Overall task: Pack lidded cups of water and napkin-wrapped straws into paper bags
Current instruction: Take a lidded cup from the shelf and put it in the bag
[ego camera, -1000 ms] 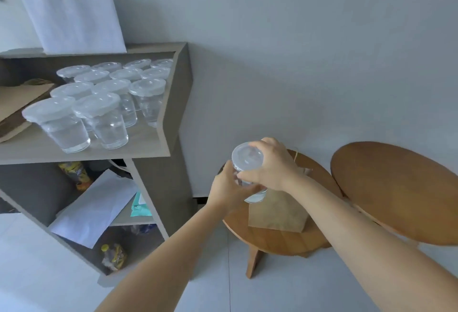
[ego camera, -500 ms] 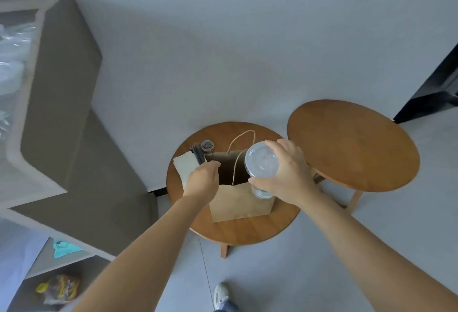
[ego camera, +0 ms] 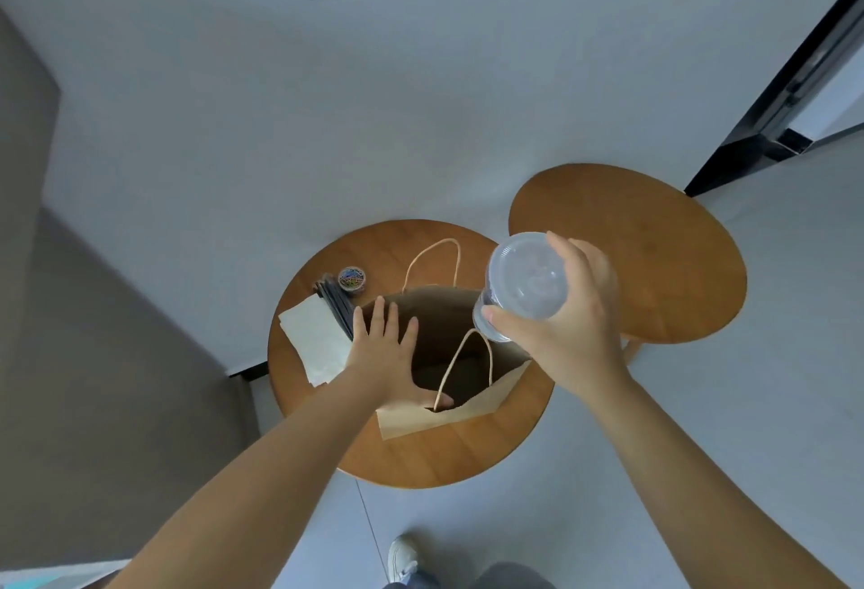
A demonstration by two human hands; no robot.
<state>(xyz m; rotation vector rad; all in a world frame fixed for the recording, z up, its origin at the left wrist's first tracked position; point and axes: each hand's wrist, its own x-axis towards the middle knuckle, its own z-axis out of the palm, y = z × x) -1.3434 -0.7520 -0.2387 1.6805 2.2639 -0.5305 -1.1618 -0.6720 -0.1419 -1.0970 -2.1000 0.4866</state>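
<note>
Left hand [ego camera: 381, 354], fingers [ego camera: 378, 315] spread, presses paper bag [ego camera: 439, 415] mouth open on desk [ego camera: 421, 462]. Right hand [ego camera: 570, 322] fingers wrap lidded cup [ego camera: 526, 280], held over bag's right rim, ready to lower in.

Two round wooden tables [ego camera: 654, 261] stand against a pale wall [ego camera: 374, 97] on grey floor [ego camera: 701, 425], with a dark doorframe [ego camera: 766, 116] at right.
</note>
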